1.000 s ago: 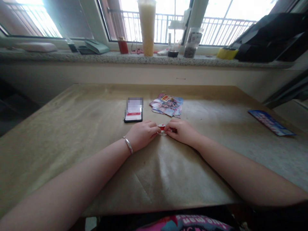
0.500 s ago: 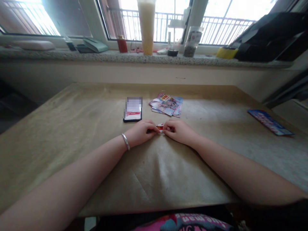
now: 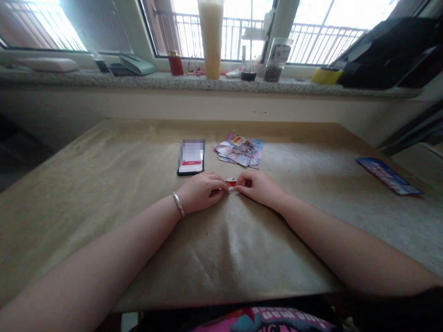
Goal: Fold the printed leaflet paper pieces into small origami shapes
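Note:
Between my hands a small red-and-white piece of printed paper (image 3: pixel 231 183) rests on the table, partly covered by my fingers. My left hand (image 3: pixel 204 190), with a silver bangle (image 3: pixel 178 204) at its wrist, pinches the paper's left edge. From the other side my right hand (image 3: pixel 258 188) pinches its right edge between thumb and forefinger. Just beyond my left hand lies a phone (image 3: pixel 191 157) with a lit, partly blurred screen. A loose pile of printed cards (image 3: pixel 240 151) sits beyond the paper.
A brownish cloth (image 3: pixel 138 221) with creases covers the table. At the far right lies a blue printed packet (image 3: pixel 387 176). On the granite sill (image 3: pixel 155 83) behind stand a tall yellowish cylinder (image 3: pixel 212 39), a red container (image 3: pixel 176 63) and a clear jar (image 3: pixel 275 60).
My left hand has shifted slightly, its fingers now flatter and lower beside the paper. My right hand stays nearly in the same place. The phone and card pile have not moved.

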`<state>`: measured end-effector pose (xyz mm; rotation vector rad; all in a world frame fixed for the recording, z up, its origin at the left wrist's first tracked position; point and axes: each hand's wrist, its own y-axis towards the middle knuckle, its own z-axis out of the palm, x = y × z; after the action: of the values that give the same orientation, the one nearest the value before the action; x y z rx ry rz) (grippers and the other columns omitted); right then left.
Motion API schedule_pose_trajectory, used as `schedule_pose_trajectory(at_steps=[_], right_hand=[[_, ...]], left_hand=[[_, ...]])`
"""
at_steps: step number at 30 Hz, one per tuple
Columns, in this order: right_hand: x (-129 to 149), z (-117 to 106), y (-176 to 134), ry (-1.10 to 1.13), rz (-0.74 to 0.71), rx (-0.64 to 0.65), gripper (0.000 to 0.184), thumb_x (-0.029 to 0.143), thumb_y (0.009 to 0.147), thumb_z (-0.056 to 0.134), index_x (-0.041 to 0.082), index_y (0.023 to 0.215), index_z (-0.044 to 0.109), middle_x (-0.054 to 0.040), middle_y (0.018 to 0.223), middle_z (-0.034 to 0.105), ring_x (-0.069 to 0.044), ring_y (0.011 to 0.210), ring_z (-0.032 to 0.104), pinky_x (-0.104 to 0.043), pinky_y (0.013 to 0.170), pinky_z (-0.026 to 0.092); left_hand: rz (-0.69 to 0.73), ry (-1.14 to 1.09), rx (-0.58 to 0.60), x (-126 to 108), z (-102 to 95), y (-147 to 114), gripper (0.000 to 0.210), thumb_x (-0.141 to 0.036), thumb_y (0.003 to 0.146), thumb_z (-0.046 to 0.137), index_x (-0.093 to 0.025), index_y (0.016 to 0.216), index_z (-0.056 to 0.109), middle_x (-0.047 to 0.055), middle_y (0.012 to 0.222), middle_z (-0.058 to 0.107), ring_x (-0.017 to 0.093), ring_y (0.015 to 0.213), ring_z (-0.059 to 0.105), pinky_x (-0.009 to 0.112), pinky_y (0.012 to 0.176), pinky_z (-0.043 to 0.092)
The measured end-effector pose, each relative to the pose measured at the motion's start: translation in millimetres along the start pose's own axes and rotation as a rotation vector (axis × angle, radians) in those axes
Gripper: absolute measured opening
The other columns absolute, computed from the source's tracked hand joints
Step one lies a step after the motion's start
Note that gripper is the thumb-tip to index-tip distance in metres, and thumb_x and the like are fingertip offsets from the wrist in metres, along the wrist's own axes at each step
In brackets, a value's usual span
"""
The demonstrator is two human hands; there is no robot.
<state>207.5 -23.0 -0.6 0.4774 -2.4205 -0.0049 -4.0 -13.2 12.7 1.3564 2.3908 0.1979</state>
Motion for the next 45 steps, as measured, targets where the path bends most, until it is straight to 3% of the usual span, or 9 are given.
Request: schedule_pose_trajectory(at_steps=[7,14,20,26,45], right_hand=[[-8,1,2,0.032,-0.042,-0.008,0.011,0.027,0.075,0.067,0.018,0.071,0.065,0.0017,0.064,0.058,-0.009,0.057,0.047,-0.021,0.053,0.033],[-11,0,2,0.041,-0.079,0.004,0.006,0.022,0.076,0.064,0.018,0.073,0.062,0.0036,0.063,0.055,-0.008,0.057,0.046,-0.020,0.052,0.032],[-12,0,-1,-0.034,-0.195,-0.034,0.003,0.017,0.078,0.063,0.018,0.076,0.065,0.0021,0.067,0.056,-0.009,0.063,0.049,-0.020,0.059,0.034],[-13,-1,0,-0.111,-0.191,-0.031,0.003,0.022,0.079,0.064,0.020,0.079,0.067,0.0007,0.071,0.059,-0.011,0.066,0.050,-0.022,0.060,0.033],[-5,-4,-6,-0.213,-0.223,-0.042,0.008,0.024,0.082,0.060,0.020,0.081,0.068,-0.0020,0.077,0.060,-0.012,0.067,0.052,-0.022,0.061,0.035]], left_hand=[[0.147,0.306,0.013,-4,-0.3,-3,0.031,-0.022,0.093,0.045,-0.028,0.118,0.061,0.002,0.091,0.068,0.013,0.076,0.057,0.024,0.067,0.045],[0.153,0.495,0.085,-10,-1.2,1,0.028,-0.022,0.092,0.047,-0.024,0.116,0.062,0.005,0.089,0.064,0.015,0.074,0.054,0.025,0.064,0.045],[0.100,0.405,0.048,-8,2.5,0,0.026,-0.021,0.090,0.048,-0.024,0.109,0.067,0.004,0.091,0.064,0.015,0.080,0.056,0.026,0.069,0.047],[0.113,0.256,0.020,-2,1.5,-1,0.026,-0.020,0.089,0.049,-0.027,0.105,0.069,0.002,0.092,0.066,0.013,0.080,0.058,0.024,0.070,0.047],[0.089,0.386,0.064,-12,1.8,2,0.026,-0.016,0.089,0.046,-0.019,0.106,0.067,0.007,0.091,0.063,0.017,0.081,0.056,0.030,0.072,0.050]])
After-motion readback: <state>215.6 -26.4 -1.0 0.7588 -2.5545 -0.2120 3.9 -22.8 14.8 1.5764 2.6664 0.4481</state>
